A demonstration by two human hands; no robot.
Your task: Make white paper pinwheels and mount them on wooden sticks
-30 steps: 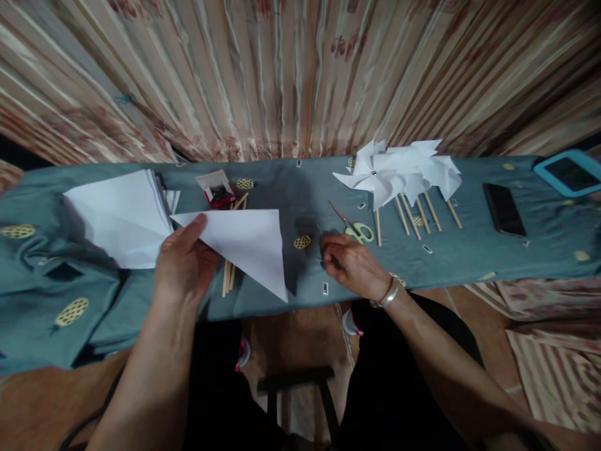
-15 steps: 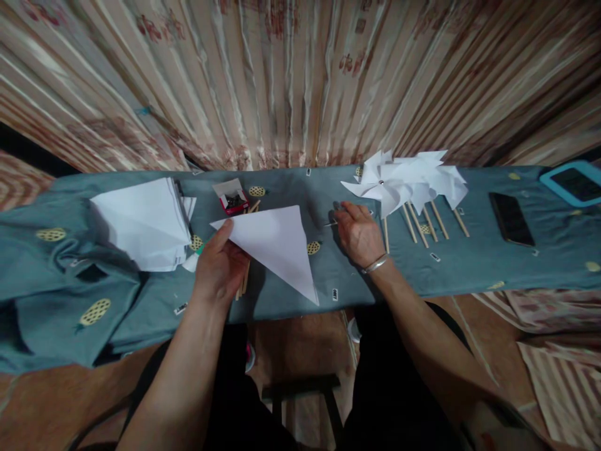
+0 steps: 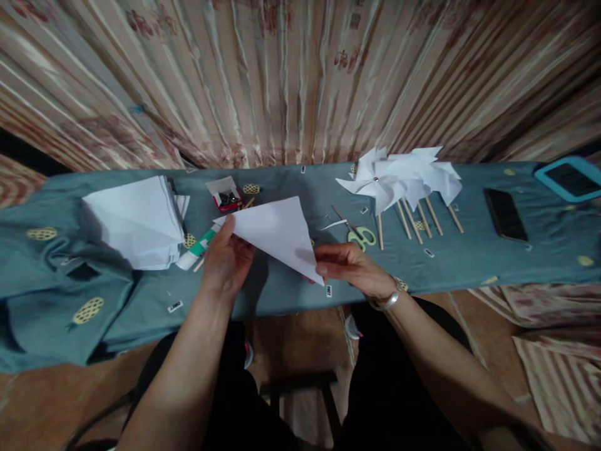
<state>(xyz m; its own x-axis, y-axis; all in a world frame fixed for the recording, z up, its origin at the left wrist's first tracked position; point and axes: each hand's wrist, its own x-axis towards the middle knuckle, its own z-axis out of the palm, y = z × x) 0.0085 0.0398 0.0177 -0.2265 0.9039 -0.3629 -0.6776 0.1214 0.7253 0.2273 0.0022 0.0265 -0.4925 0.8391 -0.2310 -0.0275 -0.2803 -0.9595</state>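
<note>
A white sheet of paper folded into a triangle (image 3: pixel 279 232) is held above the table between both hands. My left hand (image 3: pixel 228 260) pinches its left corner, thumb on top. My right hand (image 3: pixel 350 269), with a silver bracelet at the wrist, grips the lower right corner between thumb and fingers. Green-handled scissors (image 3: pixel 360 237) lie on the cloth just beyond my right hand, beside a thin white paper strip (image 3: pixel 333 224). Close to my left hand lie a green and white tube (image 3: pixel 200 246) and an opened small red box (image 3: pixel 228 199) of metal pins.
A stack of white paper (image 3: pixel 134 222) lies on the left. Several white paper pinwheels (image 3: pixel 389 178) on wooden sticks lie at the back right, with a dark phone (image 3: pixel 506 214) and a blue-framed device (image 3: pixel 575 180) farther right. A patterned curtain (image 3: pixel 300 81) hangs behind the table.
My right hand has left the spot by the scissors, moved toward me and left, and taken the paper's lower corner. The scissors now show fully. My left hand keeps its hold.
</note>
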